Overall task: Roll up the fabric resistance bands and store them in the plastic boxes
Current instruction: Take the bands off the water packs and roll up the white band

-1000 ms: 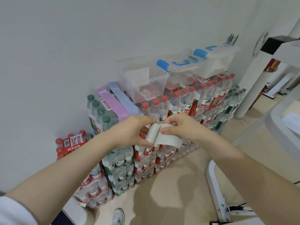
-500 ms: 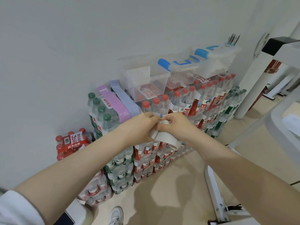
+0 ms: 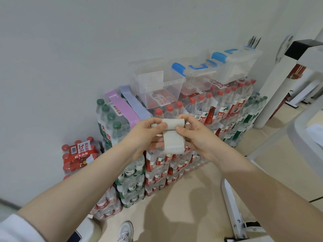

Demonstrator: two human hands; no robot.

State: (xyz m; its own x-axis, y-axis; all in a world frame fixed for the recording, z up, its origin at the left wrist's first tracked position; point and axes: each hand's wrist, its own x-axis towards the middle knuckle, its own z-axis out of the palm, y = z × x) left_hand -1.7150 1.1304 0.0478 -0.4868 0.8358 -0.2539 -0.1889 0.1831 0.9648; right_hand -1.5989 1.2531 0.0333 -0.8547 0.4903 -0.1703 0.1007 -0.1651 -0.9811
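Observation:
A white fabric band (image 3: 173, 137) is half rolled between my hands, its roll at the top and a loose tail hanging down. My left hand (image 3: 145, 135) pinches the roll's left end and my right hand (image 3: 194, 133) pinches its right end. Behind, on stacked water bottles, stands an open clear plastic box (image 3: 157, 84). Two more clear boxes with blue clips, one (image 3: 199, 74) in the middle and one (image 3: 239, 65) at the right, have lids on. A pink band (image 3: 122, 109) and a lilac band (image 3: 132, 103) lie flat on green-capped bottles, left of the open box.
Shrink-wrapped packs of water bottles (image 3: 218, 109) are stacked against the white wall. A low red-capped pack (image 3: 78, 152) sits at the left. White metal frames (image 3: 232, 212) and furniture stand on the right. My shoe (image 3: 125, 231) shows on the beige floor.
The band has gone from folded and bunched between my fingers to a neat roll at the top with the tail hanging. Both hands stayed in front of the bottle stack.

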